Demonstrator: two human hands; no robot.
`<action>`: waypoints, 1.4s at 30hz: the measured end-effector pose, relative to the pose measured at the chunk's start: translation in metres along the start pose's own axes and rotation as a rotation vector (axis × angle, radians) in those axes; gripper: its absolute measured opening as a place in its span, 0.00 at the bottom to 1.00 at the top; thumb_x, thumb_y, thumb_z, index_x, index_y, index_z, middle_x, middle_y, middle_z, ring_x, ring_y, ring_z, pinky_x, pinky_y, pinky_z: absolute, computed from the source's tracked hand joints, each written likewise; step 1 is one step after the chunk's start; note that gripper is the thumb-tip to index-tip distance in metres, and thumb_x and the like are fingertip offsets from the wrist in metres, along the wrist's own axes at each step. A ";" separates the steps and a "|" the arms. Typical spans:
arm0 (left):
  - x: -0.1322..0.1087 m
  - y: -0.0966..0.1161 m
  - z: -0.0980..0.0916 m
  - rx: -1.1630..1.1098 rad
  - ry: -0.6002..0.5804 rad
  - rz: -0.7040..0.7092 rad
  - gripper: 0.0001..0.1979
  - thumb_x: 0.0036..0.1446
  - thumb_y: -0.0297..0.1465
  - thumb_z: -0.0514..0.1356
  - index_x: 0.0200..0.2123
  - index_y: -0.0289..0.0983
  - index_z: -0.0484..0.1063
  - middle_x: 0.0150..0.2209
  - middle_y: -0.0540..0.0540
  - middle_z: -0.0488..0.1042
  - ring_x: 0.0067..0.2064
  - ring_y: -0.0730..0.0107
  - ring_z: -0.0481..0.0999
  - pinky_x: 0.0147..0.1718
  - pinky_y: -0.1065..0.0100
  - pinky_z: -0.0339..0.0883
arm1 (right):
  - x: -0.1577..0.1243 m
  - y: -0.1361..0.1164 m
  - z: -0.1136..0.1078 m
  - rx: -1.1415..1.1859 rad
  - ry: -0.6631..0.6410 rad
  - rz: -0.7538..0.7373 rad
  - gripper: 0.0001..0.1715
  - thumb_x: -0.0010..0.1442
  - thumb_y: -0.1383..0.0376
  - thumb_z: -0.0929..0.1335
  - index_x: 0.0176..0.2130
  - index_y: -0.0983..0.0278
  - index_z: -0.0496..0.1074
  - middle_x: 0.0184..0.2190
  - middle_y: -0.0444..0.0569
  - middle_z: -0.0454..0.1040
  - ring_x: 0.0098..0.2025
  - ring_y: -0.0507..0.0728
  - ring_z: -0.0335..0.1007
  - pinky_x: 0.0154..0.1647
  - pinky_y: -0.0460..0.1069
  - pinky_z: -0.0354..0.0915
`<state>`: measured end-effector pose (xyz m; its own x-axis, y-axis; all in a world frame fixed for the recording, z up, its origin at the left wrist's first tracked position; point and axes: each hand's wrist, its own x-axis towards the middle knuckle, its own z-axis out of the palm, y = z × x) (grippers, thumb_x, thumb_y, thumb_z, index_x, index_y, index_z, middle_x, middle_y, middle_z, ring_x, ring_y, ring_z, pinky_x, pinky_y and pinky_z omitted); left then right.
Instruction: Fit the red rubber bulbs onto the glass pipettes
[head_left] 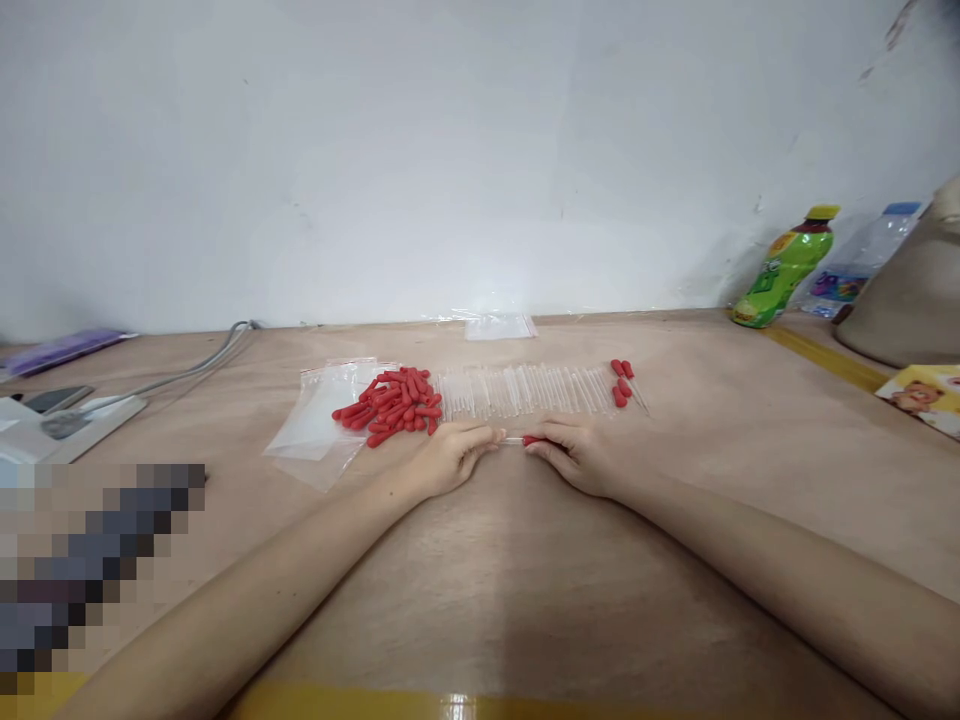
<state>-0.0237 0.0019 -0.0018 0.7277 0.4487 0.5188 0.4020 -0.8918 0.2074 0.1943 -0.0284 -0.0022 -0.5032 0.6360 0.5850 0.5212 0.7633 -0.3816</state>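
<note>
Between my hands, low over the wooden table, is a clear glass dropper tube (513, 441) with a red rubber bulb (529, 440) at its right end. My left hand (459, 455) is closed in a pinch on the tube. The fingers of my right hand (574, 452) pinch the red bulb. Just beyond them lies a row of clear tubes (525, 390), side by side. A heap of red rubber bulbs (397, 402) sits to the left of the row, partly on clear plastic bags (315, 415). Several red bulbs (620, 385) lie at the row's right end, at least one fitted on a tube.
A green bottle with a yellow cap (784, 268) and a clear bottle (855, 265) stand at the back right, beside a greyish-brown object (911, 285). A grey cable (180, 378) runs across the left side. A white packet (500, 327) lies by the wall.
</note>
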 end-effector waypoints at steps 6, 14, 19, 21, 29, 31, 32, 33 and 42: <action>0.002 0.002 -0.001 0.049 -0.023 0.070 0.12 0.60 0.26 0.47 0.38 0.33 0.70 0.28 0.46 0.71 0.30 0.72 0.70 0.29 0.72 0.64 | -0.002 0.002 0.003 -0.072 -0.014 -0.049 0.10 0.59 0.67 0.61 0.36 0.64 0.71 0.30 0.48 0.72 0.31 0.51 0.67 0.33 0.46 0.64; 0.000 0.004 0.000 0.157 0.031 0.003 0.12 0.60 0.29 0.48 0.40 0.34 0.70 0.31 0.44 0.72 0.32 0.70 0.70 0.31 0.70 0.65 | -0.001 0.006 0.003 -0.056 0.010 -0.024 0.11 0.60 0.66 0.60 0.37 0.62 0.70 0.32 0.48 0.72 0.32 0.52 0.67 0.33 0.47 0.64; -0.001 0.003 -0.004 0.159 0.046 -0.085 0.13 0.59 0.33 0.50 0.41 0.34 0.70 0.32 0.44 0.72 0.32 0.70 0.71 0.31 0.70 0.66 | -0.001 0.014 0.001 -0.033 0.040 0.024 0.10 0.59 0.66 0.60 0.35 0.62 0.71 0.30 0.48 0.72 0.32 0.52 0.67 0.32 0.47 0.64; -0.002 0.001 -0.005 0.144 0.030 -0.101 0.13 0.59 0.32 0.50 0.40 0.34 0.71 0.31 0.44 0.72 0.32 0.70 0.71 0.30 0.71 0.65 | -0.002 0.017 0.000 -0.015 0.043 0.057 0.10 0.59 0.66 0.61 0.35 0.63 0.71 0.30 0.48 0.72 0.32 0.52 0.67 0.32 0.47 0.64; -0.004 0.002 -0.004 0.061 0.041 -0.140 0.13 0.59 0.32 0.50 0.36 0.33 0.73 0.28 0.45 0.73 0.29 0.72 0.71 0.28 0.72 0.64 | 0.000 0.011 -0.002 -0.008 -0.015 0.069 0.07 0.57 0.66 0.62 0.33 0.63 0.69 0.29 0.46 0.72 0.31 0.52 0.67 0.31 0.47 0.63; -0.003 0.004 -0.005 0.040 0.033 -0.149 0.13 0.59 0.32 0.50 0.36 0.34 0.73 0.28 0.45 0.74 0.29 0.72 0.72 0.27 0.72 0.65 | 0.001 0.007 -0.003 -0.017 -0.017 0.057 0.07 0.57 0.66 0.62 0.33 0.63 0.69 0.29 0.47 0.72 0.30 0.52 0.67 0.31 0.46 0.63; -0.003 0.004 -0.006 0.030 0.032 -0.150 0.13 0.59 0.32 0.50 0.35 0.34 0.73 0.28 0.45 0.74 0.29 0.72 0.72 0.28 0.72 0.65 | 0.002 0.005 -0.003 -0.025 -0.019 0.050 0.07 0.57 0.66 0.62 0.32 0.63 0.69 0.29 0.46 0.72 0.30 0.51 0.67 0.30 0.46 0.62; -0.003 0.004 -0.006 0.020 0.032 -0.149 0.13 0.59 0.32 0.50 0.35 0.34 0.73 0.28 0.45 0.74 0.29 0.72 0.72 0.29 0.72 0.65 | 0.002 0.004 -0.003 -0.034 -0.023 0.039 0.07 0.57 0.67 0.62 0.32 0.63 0.69 0.28 0.46 0.72 0.29 0.51 0.67 0.30 0.46 0.62; -0.004 0.002 -0.004 0.018 0.016 -0.123 0.13 0.59 0.32 0.50 0.36 0.34 0.73 0.29 0.45 0.75 0.32 0.71 0.73 0.31 0.71 0.66 | 0.005 0.006 0.004 -0.069 -0.075 -0.023 0.07 0.58 0.66 0.61 0.34 0.64 0.68 0.30 0.49 0.72 0.31 0.52 0.66 0.31 0.47 0.62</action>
<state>-0.0281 -0.0017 -0.0001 0.6631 0.5539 0.5035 0.4980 -0.8286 0.2557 0.1924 -0.0206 -0.0040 -0.5644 0.6271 0.5369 0.5538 0.7699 -0.3171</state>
